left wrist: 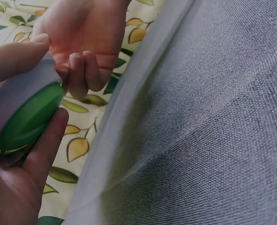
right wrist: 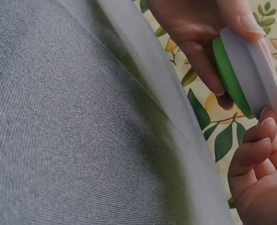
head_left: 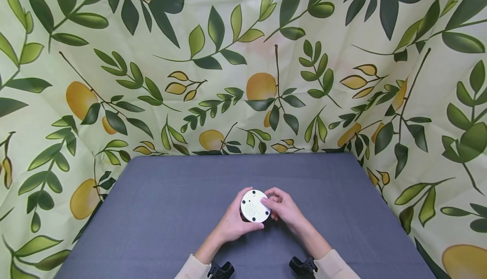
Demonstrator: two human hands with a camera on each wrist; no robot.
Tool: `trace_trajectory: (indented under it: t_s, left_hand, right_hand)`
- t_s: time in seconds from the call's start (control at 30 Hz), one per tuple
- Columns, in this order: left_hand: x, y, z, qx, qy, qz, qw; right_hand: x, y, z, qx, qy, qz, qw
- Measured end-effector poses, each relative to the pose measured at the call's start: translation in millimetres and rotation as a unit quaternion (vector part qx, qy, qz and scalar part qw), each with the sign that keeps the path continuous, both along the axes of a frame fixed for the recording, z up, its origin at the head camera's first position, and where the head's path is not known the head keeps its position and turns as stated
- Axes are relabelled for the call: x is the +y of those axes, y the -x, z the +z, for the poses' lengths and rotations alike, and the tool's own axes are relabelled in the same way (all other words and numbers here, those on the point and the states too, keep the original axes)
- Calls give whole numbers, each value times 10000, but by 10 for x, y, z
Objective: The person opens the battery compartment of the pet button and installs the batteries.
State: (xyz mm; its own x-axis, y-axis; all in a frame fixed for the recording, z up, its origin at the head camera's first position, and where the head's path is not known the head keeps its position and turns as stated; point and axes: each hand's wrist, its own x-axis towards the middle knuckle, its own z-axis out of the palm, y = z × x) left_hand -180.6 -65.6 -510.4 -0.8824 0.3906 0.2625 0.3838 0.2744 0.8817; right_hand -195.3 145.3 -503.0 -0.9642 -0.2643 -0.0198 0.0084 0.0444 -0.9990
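A round white device with a cluster of small holes and several black dots on its flat face is held up above the table in the head view. Its other side is a green dome, visible in the left wrist view. My left hand grips the rim from the left, thumb along the near edge and fingers around the far side. My right hand pinches the right edge, its thumb on the white face. In the right wrist view, curled right fingers touch the white rim.
A dark grey cloth-covered table spreads beneath both hands. Patterned fabric with leaves and orange fruit hangs behind and at both sides. Black wrist mounts sit at both sleeves.
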Motion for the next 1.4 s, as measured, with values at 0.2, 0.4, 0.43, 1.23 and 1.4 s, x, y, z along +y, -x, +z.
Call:
trace_trajectory:
  t_s: [0.2,0.4,0.43,1.23,1.4]
  left_hand:
    - [-18,6,-5,-25,76,23,10000]
    - [-35,15,19,-73,110,-36,9999]
    - [-36,17,26,-71,109,-47,9999]
    - [-119,52,-10,-575,-22,-519,9970]
    - [-126,118,-20,-830,-616,-368,9940]
  right_hand:
    - [-49,1,4,22,31,-121,9999]
    - [-41,-2,41,-40,-163,34,9999]
    - [-32,1,51,-20,-197,104,9997]
    - [71,42,-58,-376,183,647,9970]
    - [100,38,-85,-254,202,382,9987]
